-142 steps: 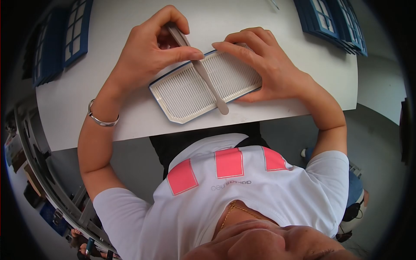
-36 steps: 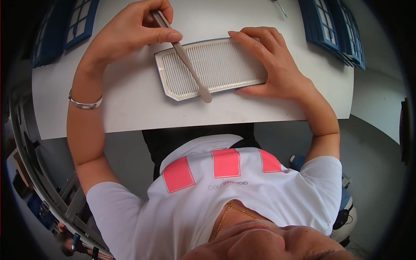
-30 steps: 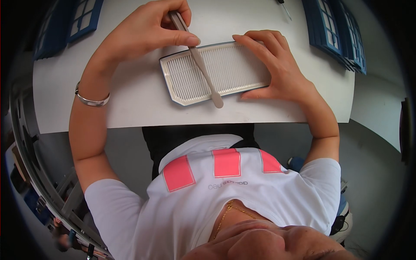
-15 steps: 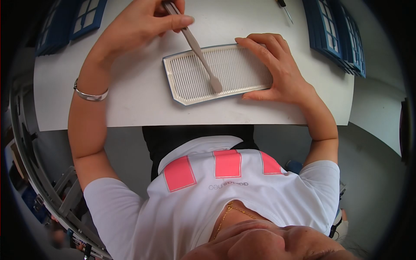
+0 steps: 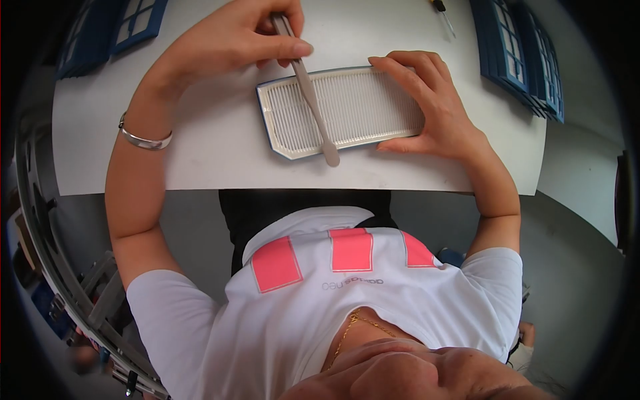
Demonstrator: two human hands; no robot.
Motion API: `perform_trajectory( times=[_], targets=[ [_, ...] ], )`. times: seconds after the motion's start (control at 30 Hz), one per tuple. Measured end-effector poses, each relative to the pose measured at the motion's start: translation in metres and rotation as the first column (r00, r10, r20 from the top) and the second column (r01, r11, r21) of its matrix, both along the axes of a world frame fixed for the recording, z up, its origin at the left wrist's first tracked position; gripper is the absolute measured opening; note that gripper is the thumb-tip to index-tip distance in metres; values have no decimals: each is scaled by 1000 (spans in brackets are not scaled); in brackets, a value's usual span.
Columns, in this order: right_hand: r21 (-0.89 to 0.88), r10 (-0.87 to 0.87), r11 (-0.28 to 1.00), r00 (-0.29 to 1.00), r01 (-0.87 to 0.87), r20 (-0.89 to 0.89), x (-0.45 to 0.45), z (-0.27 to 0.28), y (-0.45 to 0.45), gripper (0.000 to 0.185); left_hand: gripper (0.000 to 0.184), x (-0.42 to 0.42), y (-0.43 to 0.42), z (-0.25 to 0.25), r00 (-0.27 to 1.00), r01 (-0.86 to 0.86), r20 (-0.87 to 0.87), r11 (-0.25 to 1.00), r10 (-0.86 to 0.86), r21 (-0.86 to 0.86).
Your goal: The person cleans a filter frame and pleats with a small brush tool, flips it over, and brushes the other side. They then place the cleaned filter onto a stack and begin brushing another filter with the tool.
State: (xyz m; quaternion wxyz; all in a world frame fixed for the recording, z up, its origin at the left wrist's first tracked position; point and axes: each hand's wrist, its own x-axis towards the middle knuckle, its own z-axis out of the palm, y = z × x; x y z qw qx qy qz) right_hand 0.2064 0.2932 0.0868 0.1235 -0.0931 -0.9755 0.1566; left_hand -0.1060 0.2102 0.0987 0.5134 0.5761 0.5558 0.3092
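My left hand [image 5: 237,43] is closed on the upper end of a slim grey tool [image 5: 311,97] with a flat, rounded tip. The tool slants down across the left part of a white pleated filter [image 5: 363,100] in a blue-edged frame, its tip beyond the near edge. Whether the tool touches the pleats cannot be made out. The filter lies on the white table [image 5: 220,160]. Round its right end is my right hand [image 5: 437,107], fingertips at the far edge and thumb by the near edge.
Stacked blue frames with white panes stand at the back left [image 5: 139,23] and back right [image 5: 510,57]. A thin screwdriver [image 5: 445,17] lies at the back, left of the right stack. The table's near edge runs before my body. Part of another person [image 5: 525,337] shows at lower right.
Since half a second ago, my left hand has shifted right and nearer, and the tool's tip has moved from over the pleats past the near edge. Compared with the oldest frame, the filter is less tilted.
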Motion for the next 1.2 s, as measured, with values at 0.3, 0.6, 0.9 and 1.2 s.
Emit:
perform_trajectory(
  times=[0.3, 0.6, 0.9, 1.2],
  targets=[
    [-6, -12, 1000, 1000, 12, -11, 0, 2, 1, 95, 26, -8, 1, 9, 997, -7, -73, 996, 1, -87],
    [-14, 30, 999, 1000, -30, -6, -1, 3, 1, 96, 26, -22, 1, 9, 998, -12, -58, 999, 10, -38],
    [-30, 23, 999, 999, -23, 25, 1, 3, 0, 96, 26, -14, 0, 15, 991, -37, -131, 999, 32, -34],
    [-16, 13, 1000, 1000, -12, 17, 0, 1, 3, 97, 25, -14, -1, 10, 993, 83, -77, 994, -88, -64]
  ],
)
